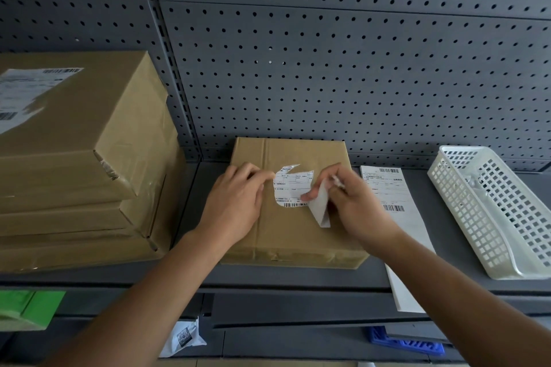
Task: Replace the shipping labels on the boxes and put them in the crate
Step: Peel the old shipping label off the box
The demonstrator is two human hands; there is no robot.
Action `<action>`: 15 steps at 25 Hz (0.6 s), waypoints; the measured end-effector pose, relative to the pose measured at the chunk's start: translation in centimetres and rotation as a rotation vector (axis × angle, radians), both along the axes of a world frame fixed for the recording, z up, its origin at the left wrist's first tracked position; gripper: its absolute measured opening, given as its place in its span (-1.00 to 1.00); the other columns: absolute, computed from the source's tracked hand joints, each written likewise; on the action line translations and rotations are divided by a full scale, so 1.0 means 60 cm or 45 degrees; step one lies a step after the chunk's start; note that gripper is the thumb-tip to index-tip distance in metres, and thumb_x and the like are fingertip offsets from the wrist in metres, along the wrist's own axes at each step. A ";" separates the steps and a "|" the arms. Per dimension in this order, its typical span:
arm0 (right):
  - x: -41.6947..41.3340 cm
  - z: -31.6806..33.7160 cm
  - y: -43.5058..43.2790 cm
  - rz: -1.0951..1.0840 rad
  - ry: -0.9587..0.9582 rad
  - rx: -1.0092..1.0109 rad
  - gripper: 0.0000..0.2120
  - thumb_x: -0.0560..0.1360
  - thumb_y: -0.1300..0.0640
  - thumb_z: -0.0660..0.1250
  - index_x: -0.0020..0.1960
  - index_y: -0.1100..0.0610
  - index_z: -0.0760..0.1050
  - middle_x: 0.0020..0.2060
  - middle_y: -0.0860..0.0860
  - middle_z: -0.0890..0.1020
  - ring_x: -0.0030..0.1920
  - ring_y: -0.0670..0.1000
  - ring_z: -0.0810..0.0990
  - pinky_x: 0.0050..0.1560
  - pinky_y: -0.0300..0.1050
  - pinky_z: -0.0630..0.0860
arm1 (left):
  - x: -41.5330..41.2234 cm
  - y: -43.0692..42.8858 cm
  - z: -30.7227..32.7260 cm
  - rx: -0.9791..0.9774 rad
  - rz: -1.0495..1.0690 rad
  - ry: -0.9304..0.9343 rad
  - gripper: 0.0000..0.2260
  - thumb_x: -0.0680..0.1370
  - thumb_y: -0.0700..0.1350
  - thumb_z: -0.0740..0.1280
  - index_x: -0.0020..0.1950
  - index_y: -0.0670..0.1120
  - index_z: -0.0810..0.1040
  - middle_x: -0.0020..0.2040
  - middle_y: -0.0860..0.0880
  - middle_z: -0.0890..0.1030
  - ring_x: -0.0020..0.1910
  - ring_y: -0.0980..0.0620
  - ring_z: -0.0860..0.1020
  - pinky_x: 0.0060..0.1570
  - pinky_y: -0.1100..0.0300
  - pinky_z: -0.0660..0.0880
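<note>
Two hands are working on one cardboard box, which is lying flat in the middle of a grey shelf, just in front of a perforated back panel. On its top a white label is sitting, already ragged along its upper edge, with a barcode along its lower edge. The left hand is resting palm-down on the box, its bent fingertips pressing at the label's left edge and gripping nothing that shows. The right hand is pinching the label's right part between thumb and fingers, and that peeled flap is standing up off the cardboard, blank side out (a small white scrap is also showing among the fingers, too small to tell what it is).

Left of the box, a stack of larger boxes is standing, the top one wearing its own torn label. A printed sheet is lying just right of the box, overhanging the shelf's front edge. Further right, a white basket is sitting at an angle.
</note>
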State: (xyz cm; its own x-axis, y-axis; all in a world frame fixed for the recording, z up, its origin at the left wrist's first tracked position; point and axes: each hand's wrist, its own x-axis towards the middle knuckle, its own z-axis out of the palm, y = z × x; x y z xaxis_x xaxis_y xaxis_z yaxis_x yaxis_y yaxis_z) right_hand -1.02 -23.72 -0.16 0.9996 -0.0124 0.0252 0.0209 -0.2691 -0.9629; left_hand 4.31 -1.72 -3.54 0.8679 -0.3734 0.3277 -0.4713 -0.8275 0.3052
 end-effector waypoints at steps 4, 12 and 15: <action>0.008 0.013 -0.006 -0.128 0.090 0.828 -0.87 0.67 0.31 0.09 0.02 0.20 0.39 -0.28 0.11 0.47 -0.27 0.11 0.53 -0.09 0.07 0.53 | -0.001 0.000 -0.001 -0.012 -0.003 -0.007 -0.73 0.62 -0.18 0.29 0.27 0.04 0.60 0.14 0.09 0.53 0.13 0.00 0.45 0.06 0.03 0.51; 0.062 0.124 -0.069 -0.355 -0.067 1.001 -0.79 0.55 0.33 0.11 0.07 0.21 0.48 -0.30 0.06 0.45 -0.36 -0.01 0.38 -0.33 -0.13 0.41 | -0.001 -0.003 0.000 0.012 0.016 -0.001 -0.70 0.62 -0.19 0.24 0.29 0.08 0.59 0.12 0.12 0.52 0.10 0.04 0.43 0.08 0.07 0.48; 0.046 0.085 -0.069 -0.221 0.162 0.900 -0.72 0.54 0.23 0.21 0.21 0.28 0.52 -0.21 0.08 0.51 -0.30 -0.03 0.42 -0.32 -0.17 0.36 | -0.002 -0.001 -0.002 0.004 0.019 0.013 -0.69 0.63 -0.16 0.23 0.31 0.10 0.57 0.15 0.14 0.51 0.13 0.07 0.42 0.11 0.09 0.47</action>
